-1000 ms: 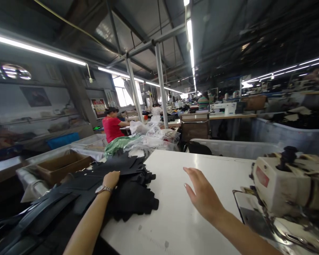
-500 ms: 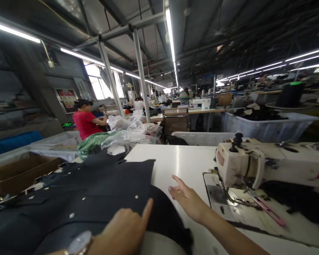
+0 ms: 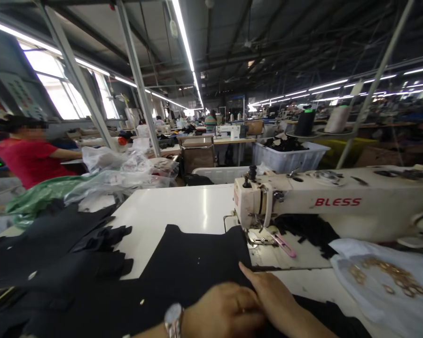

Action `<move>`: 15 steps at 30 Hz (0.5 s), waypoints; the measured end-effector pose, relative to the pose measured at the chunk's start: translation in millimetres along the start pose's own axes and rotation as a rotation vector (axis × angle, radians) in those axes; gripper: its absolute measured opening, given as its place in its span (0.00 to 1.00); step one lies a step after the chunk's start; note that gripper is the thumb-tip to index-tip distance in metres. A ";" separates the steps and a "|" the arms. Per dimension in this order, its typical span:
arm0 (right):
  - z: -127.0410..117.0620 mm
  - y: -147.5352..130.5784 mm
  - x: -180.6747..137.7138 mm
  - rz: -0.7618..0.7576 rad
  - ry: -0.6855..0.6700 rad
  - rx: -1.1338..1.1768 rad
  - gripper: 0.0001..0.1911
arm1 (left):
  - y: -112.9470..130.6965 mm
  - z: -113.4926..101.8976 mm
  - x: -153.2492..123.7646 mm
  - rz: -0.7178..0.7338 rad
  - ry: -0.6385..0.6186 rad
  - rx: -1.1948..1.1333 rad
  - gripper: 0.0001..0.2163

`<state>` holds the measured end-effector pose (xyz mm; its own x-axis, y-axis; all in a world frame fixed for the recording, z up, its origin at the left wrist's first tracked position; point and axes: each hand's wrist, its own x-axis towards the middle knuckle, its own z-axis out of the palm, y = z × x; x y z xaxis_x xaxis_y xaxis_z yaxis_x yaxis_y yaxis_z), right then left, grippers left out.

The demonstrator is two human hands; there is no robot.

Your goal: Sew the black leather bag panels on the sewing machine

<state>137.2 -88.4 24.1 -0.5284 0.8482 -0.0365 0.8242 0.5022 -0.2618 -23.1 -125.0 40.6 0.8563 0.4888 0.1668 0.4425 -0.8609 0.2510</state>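
Left hand: the left hand point(image 3: 223, 313), a silver wristwatch point(image 3: 173, 320) on its wrist, lies at the bottom centre of the frame, fingers curled loosely and pressed flat on the black fabric panel point(image 3: 183, 267); nothing is pinched between them.
Right hand: the right hand point(image 3: 275, 295) lies just beside and partly over the left, fingers held together and extended flat on the same cloth, fingertips pointing to the upper left; it grasps nothing.
Fabric: the black fabric panel is spread across the white worktable point(image 3: 176, 206) at lower centre, its far edge just beside the needle plate.
Machine: the cream industrial sewing machine lettered in red point(image 3: 324, 202) stands at centre right; a pink-handled snipper point(image 3: 284, 245) rests on its bed.
Surroundings: a stack of black cut pieces point(image 3: 56, 249) fills the lower left; a clear bag of gold metal rings point(image 3: 387, 277) lies at lower right; a person in a red shirt point(image 3: 28, 157) works at the left edge.
Risk: the cloth could likely skew or bunch under uneven palm pressure.
Risk: the panel's trailing edge could drag neighbouring cut pieces, or fingertips could stray near the needle.
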 end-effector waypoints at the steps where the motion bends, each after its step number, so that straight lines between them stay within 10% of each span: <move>1: -1.5 1.5 -0.2 -0.025 -0.011 -0.006 0.23 | -13.5 -4.1 1.3 -0.048 0.040 -0.009 0.14; 8: 0.1 12.1 -1.4 -0.046 0.088 -0.106 0.18 | -32.5 6.2 0.3 -0.430 0.035 -0.030 0.24; 15: 2.5 17.2 -15.5 0.064 0.042 -0.253 0.19 | -13.9 16.4 15.9 -0.470 -0.050 0.013 0.29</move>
<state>159.1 -93.3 17.7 -0.4692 0.8831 -0.0036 0.8831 0.4691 -0.0102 -11.2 -107.6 24.2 0.5736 0.8191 -0.0079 0.7885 -0.5496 0.2763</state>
